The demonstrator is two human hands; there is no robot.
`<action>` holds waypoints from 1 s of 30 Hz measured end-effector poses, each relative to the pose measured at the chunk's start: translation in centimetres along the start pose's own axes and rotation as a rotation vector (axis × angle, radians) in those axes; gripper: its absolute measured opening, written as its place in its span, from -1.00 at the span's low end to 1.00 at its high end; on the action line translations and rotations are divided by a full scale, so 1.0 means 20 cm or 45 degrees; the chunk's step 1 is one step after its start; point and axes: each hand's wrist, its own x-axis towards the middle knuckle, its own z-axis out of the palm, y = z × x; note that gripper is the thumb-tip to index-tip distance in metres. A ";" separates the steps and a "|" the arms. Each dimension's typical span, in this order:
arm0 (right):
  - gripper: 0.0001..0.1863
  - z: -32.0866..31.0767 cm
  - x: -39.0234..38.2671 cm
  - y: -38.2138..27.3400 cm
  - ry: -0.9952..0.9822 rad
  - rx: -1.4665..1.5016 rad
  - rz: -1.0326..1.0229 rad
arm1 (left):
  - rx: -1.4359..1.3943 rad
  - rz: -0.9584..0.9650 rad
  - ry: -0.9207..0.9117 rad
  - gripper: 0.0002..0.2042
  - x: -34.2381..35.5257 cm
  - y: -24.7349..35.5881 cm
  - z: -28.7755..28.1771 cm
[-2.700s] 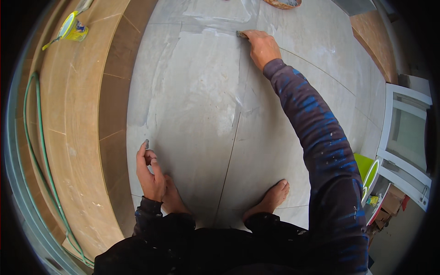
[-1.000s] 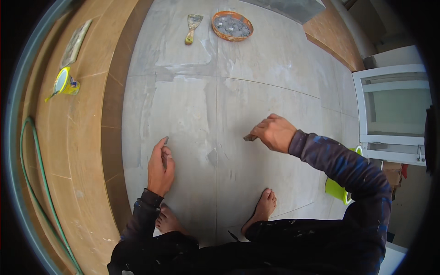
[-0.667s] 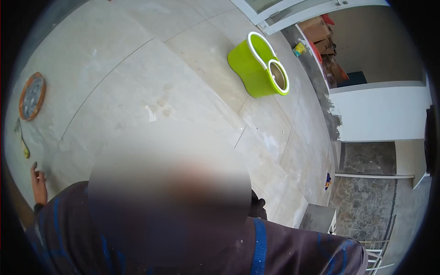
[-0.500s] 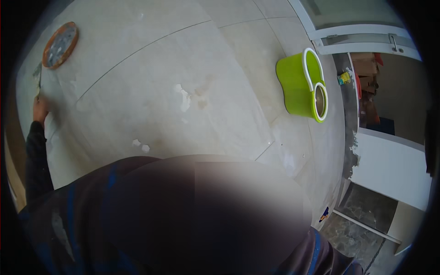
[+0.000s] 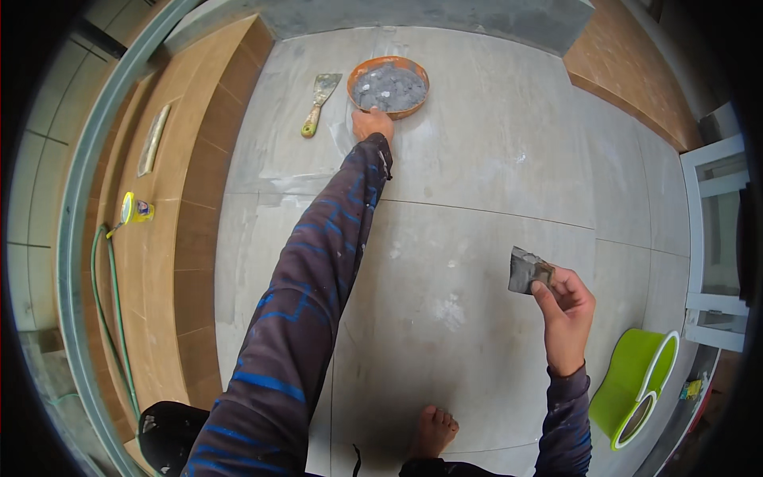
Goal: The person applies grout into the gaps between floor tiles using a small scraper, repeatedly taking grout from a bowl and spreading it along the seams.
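Observation:
My left hand (image 5: pixel 371 124) reaches far out across the grey floor tiles (image 5: pixel 477 183) and grips the near rim of an orange bowl (image 5: pixel 389 86) filled with grey paste. My right hand (image 5: pixel 566 314) is raised at the right, holding a small flat scraper (image 5: pixel 527 270) smeared with grey paste. A putty knife (image 5: pixel 319 98) with a yellow-green handle lies on the tile just left of the bowl. My bare foot (image 5: pixel 433 430) shows at the bottom edge.
A lime-green bucket (image 5: pixel 633 387) stands at the lower right beside a white door frame (image 5: pixel 711 238). Brown tiled steps (image 5: pixel 171 222) run along the left with a green hose (image 5: pixel 111 310) and a small yellow tool (image 5: pixel 135 210). A grey concrete edge (image 5: pixel 413 16) borders the far side.
The view swung away to the bucket side and back. My left hand left the floor and reached out to the bowl's rim. My right hand drew back with the scraper.

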 end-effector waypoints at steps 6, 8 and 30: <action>-0.81 -0.06 0.02 0.12 0.090 0.139 0.069 | -0.084 -0.070 0.111 -0.39 -0.08 -0.09 0.01; -0.81 -0.05 0.05 0.15 0.090 0.160 0.076 | -0.142 -0.063 0.170 -0.38 -0.22 -0.14 0.02; -0.72 0.22 -0.25 0.39 -0.328 -0.491 -0.035 | -0.303 0.334 -0.288 -0.35 -2.34 -0.62 -0.32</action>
